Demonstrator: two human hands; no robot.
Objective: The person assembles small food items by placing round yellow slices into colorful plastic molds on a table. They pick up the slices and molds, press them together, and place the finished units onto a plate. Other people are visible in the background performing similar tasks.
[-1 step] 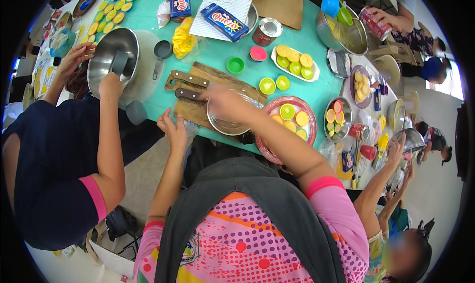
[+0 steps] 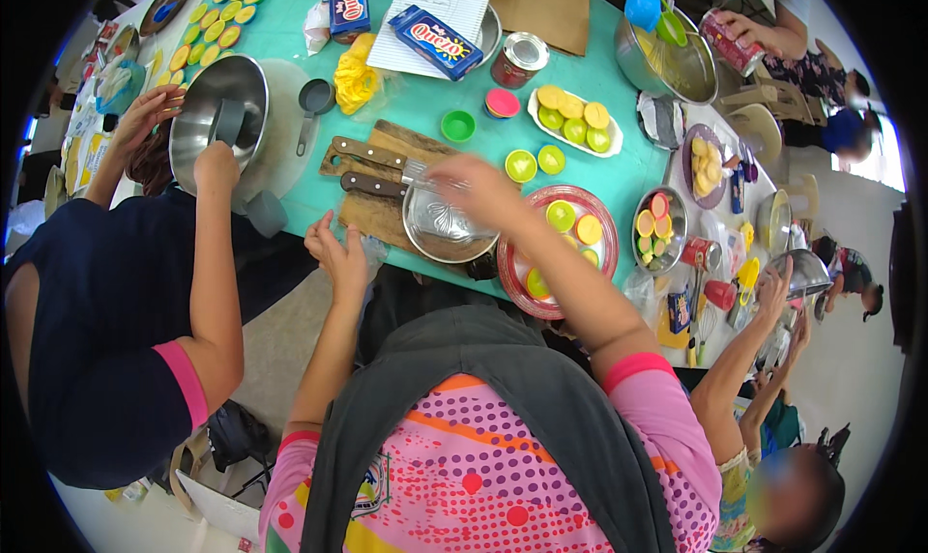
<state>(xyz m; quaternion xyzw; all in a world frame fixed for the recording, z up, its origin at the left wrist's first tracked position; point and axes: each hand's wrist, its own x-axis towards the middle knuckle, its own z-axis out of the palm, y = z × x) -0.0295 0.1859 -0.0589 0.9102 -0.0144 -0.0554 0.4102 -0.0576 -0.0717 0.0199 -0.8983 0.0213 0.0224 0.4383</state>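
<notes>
On the turquoise table (image 2: 411, 108), far L corner has rows of small round yellow-green pieces (image 2: 213, 33); nr-er the L end, a co-worker has one hand (image 2: 150, 116) at the rim of a big steel bowl (image 2: 197, 108), the other (image 2: 215, 168) on a grey cup (image 2: 228, 121) inside it. R of that, dark measuring cup (image 2: 316, 96), handle toward near edge. Wearer's L hand (image 2: 338, 253) is at table's near edge, fingers parted, loosely curled, beside clear plastic (image 2: 373, 250); can't tell if they've hold of it. Next, wooden board (image 2: 372, 219) by near edge, w/ 2 brown-handled knives, upper (image 2: 369, 153) & lower (image 2: 374, 186), handles nr its L side. Round bowl (image 2: 435, 244) sits over board's near R part, the wearer's R hand (image 2: 472, 190) above it, blurred: fingers look bent, can't tell how far open or what's held. Silvery flat piece (image 2: 414, 171) just L of that hand. Twd far edge: lined pad (image 2: 454, 2) w/ blue box (image 2: 438, 41) on it, then a can (image 2: 520, 60). R of board, red-rimmed plate (image 2: 611, 236) at near edge w/ round yellow/green pieces; beyond it, white dish (image 2: 618, 147) w/ more. Far R, large steel bowl (image 2: 633, 70), yellow mix inside.
</notes>
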